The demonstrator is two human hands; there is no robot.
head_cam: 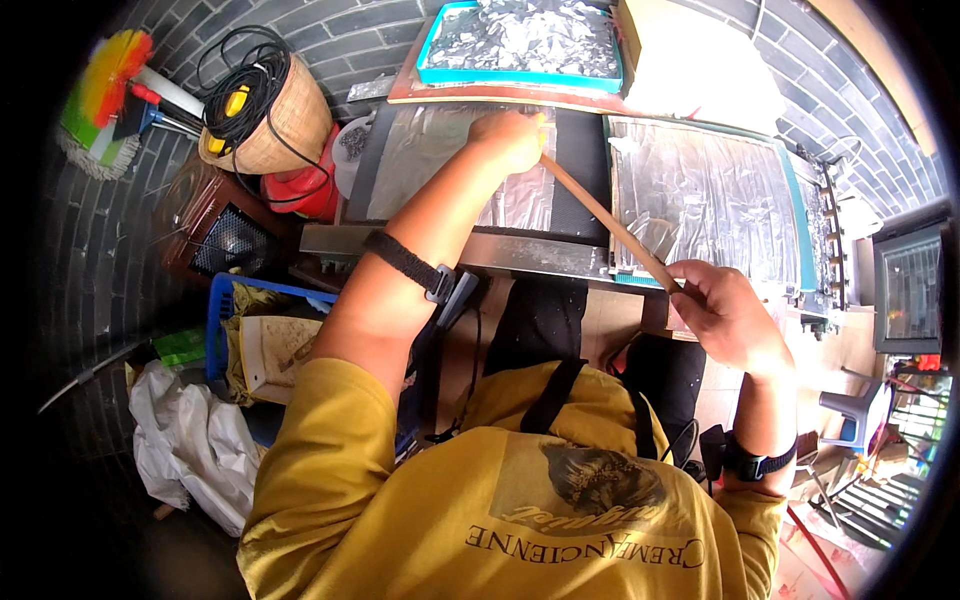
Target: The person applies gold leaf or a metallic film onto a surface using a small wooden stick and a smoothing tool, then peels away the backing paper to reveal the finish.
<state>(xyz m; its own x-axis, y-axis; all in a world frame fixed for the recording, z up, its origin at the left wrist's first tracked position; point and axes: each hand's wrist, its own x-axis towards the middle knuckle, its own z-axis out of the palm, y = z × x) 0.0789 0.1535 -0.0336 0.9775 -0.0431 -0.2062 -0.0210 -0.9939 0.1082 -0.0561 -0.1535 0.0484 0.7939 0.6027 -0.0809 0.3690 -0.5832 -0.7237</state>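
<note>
A slim wooden stick [607, 217] runs at a slant between my two hands. My right hand [724, 311] pinches its near end between thumb and fingers, over the front edge of the work surface. Farther off, my left hand [506, 142] is curled around the other end, which its fist hides; something small and yellow shows at the fingertips. Beneath the left hand lies a wrinkled silvery sheet [435, 161] on a dark mesh-like surface [581, 195]. To the right, a second crinkled silvery sheet [705, 195] covers a teal-edged board.
A blue-rimmed tray [517, 86] of silvery flakes stands at the back. On the left are a basket [304, 112] with a coiled black cable, a white tub [349, 169] and a blue crate [217, 315]. A metal bar [465, 251] edges the front. A plastic stool [855, 412] stands far right.
</note>
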